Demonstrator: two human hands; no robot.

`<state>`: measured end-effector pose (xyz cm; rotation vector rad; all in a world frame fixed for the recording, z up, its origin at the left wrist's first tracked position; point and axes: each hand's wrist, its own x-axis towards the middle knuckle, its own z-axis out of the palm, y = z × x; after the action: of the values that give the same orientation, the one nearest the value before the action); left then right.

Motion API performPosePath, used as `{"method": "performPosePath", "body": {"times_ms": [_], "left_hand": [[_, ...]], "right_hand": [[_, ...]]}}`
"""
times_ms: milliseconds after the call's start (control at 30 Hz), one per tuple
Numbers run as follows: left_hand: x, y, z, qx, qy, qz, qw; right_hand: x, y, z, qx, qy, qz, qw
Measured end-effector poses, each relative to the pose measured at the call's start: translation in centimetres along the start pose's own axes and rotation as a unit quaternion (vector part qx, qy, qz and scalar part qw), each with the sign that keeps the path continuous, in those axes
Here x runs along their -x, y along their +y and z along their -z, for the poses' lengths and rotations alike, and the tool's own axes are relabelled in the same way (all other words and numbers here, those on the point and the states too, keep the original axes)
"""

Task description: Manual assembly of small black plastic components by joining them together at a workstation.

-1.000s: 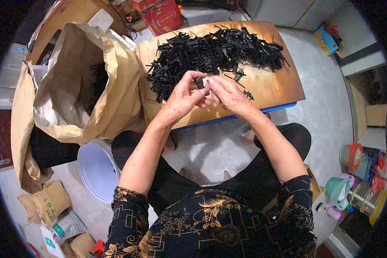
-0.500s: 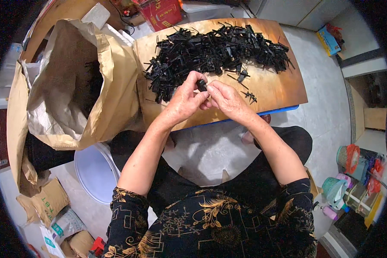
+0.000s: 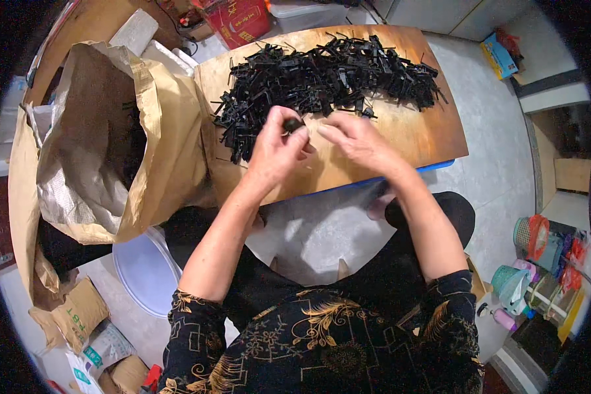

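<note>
My left hand (image 3: 280, 141) is closed round a small black plastic piece (image 3: 292, 124), held just above the near side of a wooden board (image 3: 400, 134). Thumb and fingers hide most of that piece. Just to its right, my right hand (image 3: 358, 139) has its thumb and fingertips pressed together. Motion blurs those fingertips, and whatever they hold is not clear. A small gap separates the two hands. Behind them, a long heap of black plastic parts (image 3: 322, 72) with thin stalks spreads across the far half of the board.
A large open paper sack (image 3: 171, 131) with a pale lining stands left of the board. Below it sits a round white tub (image 3: 144, 272). Packed bags (image 3: 79, 312) lie at lower left. Baskets and bottles (image 3: 509, 289) crowd the right side. A red box (image 3: 240, 23) stands behind the board.
My right hand has drawn slightly right, away from the left one. The small branched black piece that lay right of my hands no longer shows. The whole view has shifted a little.
</note>
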<state>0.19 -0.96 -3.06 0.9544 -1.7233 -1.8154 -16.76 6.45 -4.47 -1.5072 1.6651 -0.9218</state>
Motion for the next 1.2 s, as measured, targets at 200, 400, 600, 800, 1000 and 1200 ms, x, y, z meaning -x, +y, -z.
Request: {"method": "performPosePath", "body": {"times_ms": [200,400,600,800,1000,1200], "left_hand": [[-0.1,1.0,1.0,0.236,0.049,0.143,0.960],[0.8,-0.9,1.1,0.346,-0.004,0.203,0.916],[1.3,-1.5,0.3,0.347,-0.043,0.202,0.915],[1.5,-0.3,-1.1,0.304,-0.048,0.201,0.930],[1.8,0.6,-1.6,0.297,-0.097,0.110,0.944],[1.8,0.3,-1.4,0.299,-0.086,0.098,0.945]], "right_hand": [[2.5,4.5,2.3,0.405,0.060,-0.125,0.904],[2.0,4.3,1.7,0.428,0.061,-0.148,0.890],[2.1,3.3,1.7,0.245,0.134,-0.074,0.957],[3.4,0.0,-0.6,0.033,0.130,0.085,0.987],[4.2,-1.7,-1.3,0.040,0.131,0.121,0.983],[4.6,-1.8,-1.7,0.066,0.146,0.143,0.977]]}}
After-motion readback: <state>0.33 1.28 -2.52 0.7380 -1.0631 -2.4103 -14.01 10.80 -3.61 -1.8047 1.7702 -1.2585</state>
